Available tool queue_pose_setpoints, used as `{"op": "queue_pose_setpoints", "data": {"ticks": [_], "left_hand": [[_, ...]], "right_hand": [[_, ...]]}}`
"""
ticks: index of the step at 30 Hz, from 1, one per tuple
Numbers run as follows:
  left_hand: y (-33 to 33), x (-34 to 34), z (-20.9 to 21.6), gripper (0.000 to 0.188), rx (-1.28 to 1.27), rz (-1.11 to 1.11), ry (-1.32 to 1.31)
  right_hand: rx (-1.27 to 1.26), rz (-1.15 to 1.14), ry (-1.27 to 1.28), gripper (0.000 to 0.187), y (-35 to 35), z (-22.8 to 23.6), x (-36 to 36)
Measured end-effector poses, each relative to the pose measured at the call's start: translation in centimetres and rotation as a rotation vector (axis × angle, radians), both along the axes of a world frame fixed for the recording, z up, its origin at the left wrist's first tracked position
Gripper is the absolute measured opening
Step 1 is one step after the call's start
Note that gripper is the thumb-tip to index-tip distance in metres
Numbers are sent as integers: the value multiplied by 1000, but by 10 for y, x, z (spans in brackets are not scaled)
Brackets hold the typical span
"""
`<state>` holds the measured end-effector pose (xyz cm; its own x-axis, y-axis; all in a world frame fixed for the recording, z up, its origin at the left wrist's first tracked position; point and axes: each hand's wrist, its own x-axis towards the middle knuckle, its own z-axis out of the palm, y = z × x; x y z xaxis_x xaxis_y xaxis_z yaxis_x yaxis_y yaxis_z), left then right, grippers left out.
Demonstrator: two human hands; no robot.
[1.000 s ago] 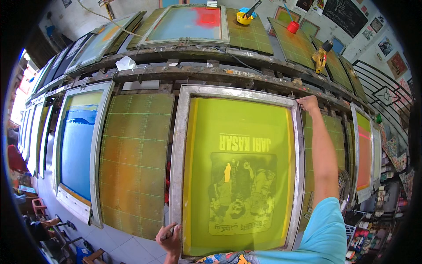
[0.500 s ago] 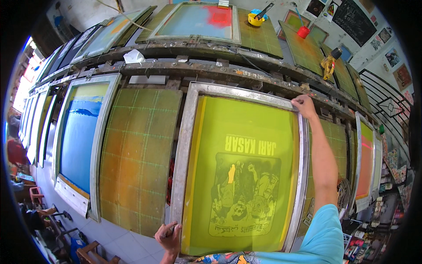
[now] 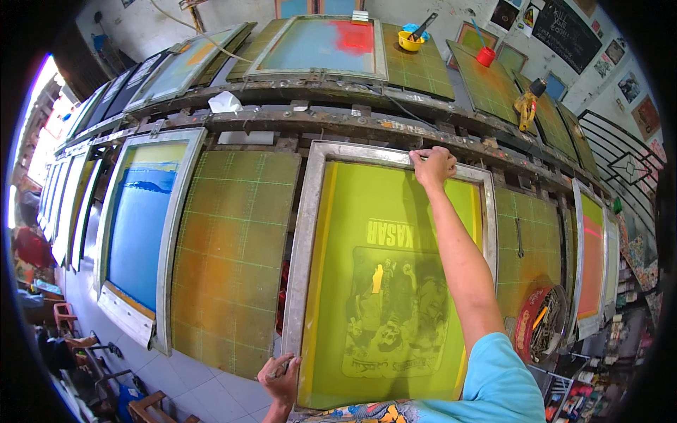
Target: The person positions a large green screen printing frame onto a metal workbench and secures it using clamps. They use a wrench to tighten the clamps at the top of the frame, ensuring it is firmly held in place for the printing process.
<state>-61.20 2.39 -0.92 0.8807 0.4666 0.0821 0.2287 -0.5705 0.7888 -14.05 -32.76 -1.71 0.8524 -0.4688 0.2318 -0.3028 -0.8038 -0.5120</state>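
A silk-screen frame (image 3: 314, 233) of worn grey metal lies before me, its mesh (image 3: 395, 204) yellow-green with an upside-down picture and lettering. My left hand (image 3: 280, 381) is closed on the frame's lower left side, thumb on top. Across the mesh stretches my right arm, and my right hand (image 3: 433, 166) pinches the far bar with bent fingers. The right forearm covers part of the lettering and casts a shadow on the mesh. The frame's near bar is largely hidden by my patterned shirt front.
Left of the frame is a gridded printing board (image 3: 233, 254), then a blue-inked screen (image 3: 141, 225). To the right lie a wrench (image 3: 520, 236) and a round red tin (image 3: 529, 321) of metal pieces. A long rail (image 3: 338, 120) runs behind; a yellow bowl (image 3: 410, 41) stands farther back.
My right hand has slid left along the far bar from near its right corner. The left hand keeps its grip. The wrench and more of the red tin now show.
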Motion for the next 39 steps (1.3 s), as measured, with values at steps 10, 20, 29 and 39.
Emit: {"op": "queue_pose_setpoints", "data": {"ticks": [10,20,29,39], "left_hand": [[-4,9,17,16,-184,-13,-1],[-73,81,71,36,-914,-429,92],[-117,110,59,33,-916,-679,178],[-77,185,57,21,-428,-219,18]], "right_hand": [[-114,86,-344,31,25,21,-49],[679,1016,122,25,103,140,-354],[693,814,132,18,44,147,-355],[468,286,102,22,-67,97,-203]]}}
